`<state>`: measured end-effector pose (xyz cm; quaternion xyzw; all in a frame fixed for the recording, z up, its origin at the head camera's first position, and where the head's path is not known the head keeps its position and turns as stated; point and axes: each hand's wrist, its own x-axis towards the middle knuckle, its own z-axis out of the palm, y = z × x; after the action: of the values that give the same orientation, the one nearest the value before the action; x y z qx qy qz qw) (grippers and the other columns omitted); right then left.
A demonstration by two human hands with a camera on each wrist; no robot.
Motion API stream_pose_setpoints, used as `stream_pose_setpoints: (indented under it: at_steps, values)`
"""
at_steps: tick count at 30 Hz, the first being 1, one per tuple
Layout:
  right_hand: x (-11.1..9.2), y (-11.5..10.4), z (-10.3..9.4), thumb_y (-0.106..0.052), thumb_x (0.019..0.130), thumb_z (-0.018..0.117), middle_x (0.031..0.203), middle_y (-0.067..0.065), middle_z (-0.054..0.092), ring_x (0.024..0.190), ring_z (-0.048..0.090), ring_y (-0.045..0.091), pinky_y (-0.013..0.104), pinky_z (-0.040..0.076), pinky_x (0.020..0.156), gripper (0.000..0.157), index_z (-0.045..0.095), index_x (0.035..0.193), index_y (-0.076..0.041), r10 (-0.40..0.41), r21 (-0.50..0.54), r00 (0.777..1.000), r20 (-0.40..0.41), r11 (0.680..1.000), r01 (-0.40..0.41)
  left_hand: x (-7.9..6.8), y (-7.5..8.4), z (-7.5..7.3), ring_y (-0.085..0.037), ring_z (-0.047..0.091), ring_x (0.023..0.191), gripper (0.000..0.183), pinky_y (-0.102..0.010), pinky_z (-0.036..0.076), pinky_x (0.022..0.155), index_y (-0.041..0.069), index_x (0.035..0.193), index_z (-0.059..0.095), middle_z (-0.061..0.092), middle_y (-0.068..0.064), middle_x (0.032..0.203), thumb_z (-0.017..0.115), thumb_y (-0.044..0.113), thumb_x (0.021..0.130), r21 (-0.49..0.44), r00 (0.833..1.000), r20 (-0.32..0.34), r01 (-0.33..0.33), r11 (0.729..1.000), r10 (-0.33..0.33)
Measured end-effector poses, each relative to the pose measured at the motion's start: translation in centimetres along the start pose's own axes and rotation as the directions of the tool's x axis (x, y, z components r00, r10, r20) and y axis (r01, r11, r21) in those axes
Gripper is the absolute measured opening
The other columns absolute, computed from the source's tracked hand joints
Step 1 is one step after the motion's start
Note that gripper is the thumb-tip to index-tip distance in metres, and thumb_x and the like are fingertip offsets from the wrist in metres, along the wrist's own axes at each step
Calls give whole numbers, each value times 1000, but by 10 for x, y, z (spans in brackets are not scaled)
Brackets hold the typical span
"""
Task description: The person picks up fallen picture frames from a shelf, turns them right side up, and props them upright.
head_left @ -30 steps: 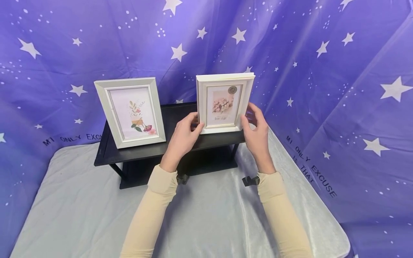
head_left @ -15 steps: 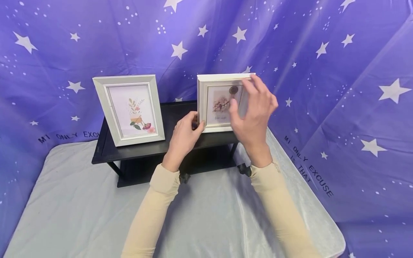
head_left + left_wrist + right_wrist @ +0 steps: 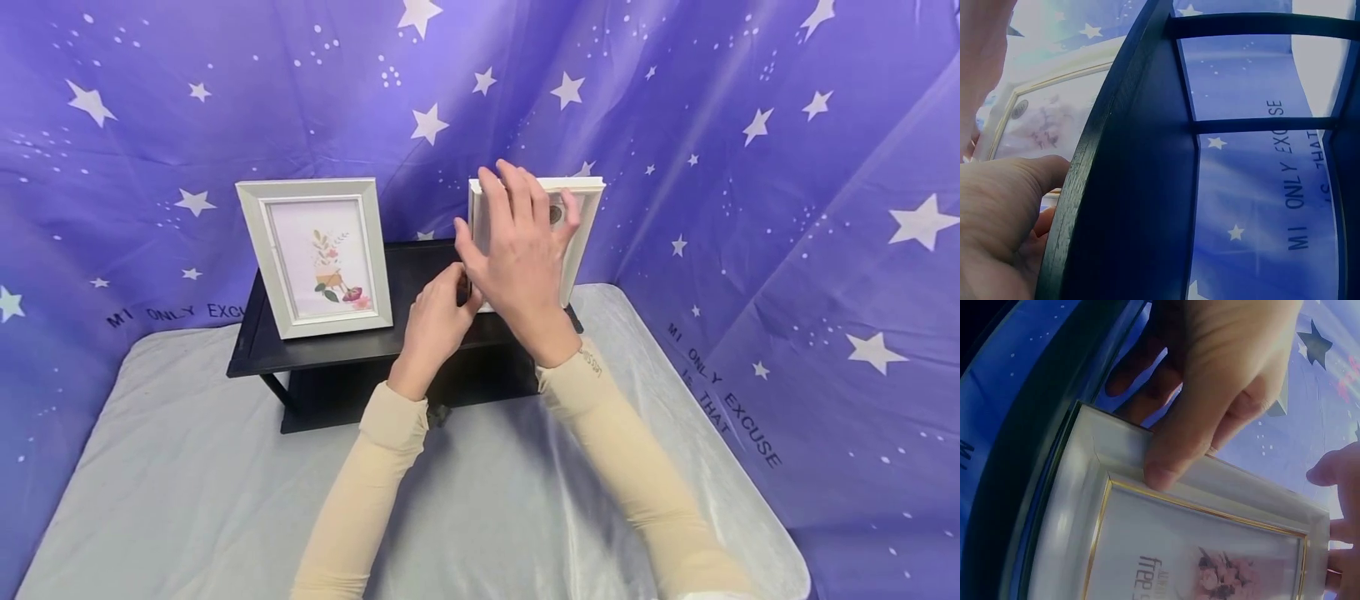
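A white picture frame (image 3: 585, 237) with a gold inner line and a flower print stands on the right of a black two-tier shelf (image 3: 420, 260). My left hand (image 3: 435, 325) grips its lower left side; in the right wrist view the left thumb (image 3: 1175, 459) lies on the front border, with fingers behind. My right hand (image 3: 521, 258) is raised before the frame with fingers spread, hiding most of the print. At the right of that view, right-hand fingers (image 3: 1341, 550) are at the frame's top edge; contact is unclear.
A second frame (image 3: 381, 292), pale grey-green with a flower drawing, stands on the shelf's left. The shelf rests on a silver-grey cloth (image 3: 210, 492). Purple star-printed curtains (image 3: 720, 250) close off the back and sides.
My right hand has left the frame's lower right side, risen and crossed left over its front. The left hand has kept its grip on the lower left side.
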<state>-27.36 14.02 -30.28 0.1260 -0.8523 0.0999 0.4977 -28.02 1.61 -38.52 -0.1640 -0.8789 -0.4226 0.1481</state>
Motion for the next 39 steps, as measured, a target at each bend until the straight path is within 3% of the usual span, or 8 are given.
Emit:
stream_pose_setpoints:
  at_steps: [5,15,29,39]
  values:
    - [-1,-2,2,-41,105,62,151,6,60,145,47,26,60,14,121,50,61,148,-16,14,-4,1000,0,1000,-14,-1,1,0,-26,62,82,10,-50,52,70,17,105,63,65,-1,93,71,24,103,40,1000,-12,-8,999,9]
    - [-1,-2,2,-37,106,60,148,6,61,144,47,27,62,14,121,46,61,148,-16,4,-15,1000,10,1000,-4,1,3,-4,-26,61,83,12,-46,50,70,16,106,63,64,-3,93,72,23,103,10,1000,16,-5,1000,5]
    - [-3,1,-3,-28,104,62,149,13,62,153,46,30,62,8,133,46,61,147,-10,-25,60,999,21,998,23,-1,-4,-9,-23,66,87,19,-40,57,85,11,115,72,74,-6,99,79,18,99,-167,996,53,-57,984,67]
    - [-4,3,-8,-26,103,63,149,14,63,152,49,30,64,11,133,45,63,145,-10,-53,100,998,-22,993,55,-4,-6,-7,-21,66,84,21,-38,58,82,13,110,71,75,-4,96,84,21,95,-163,994,-8,-110,980,110]
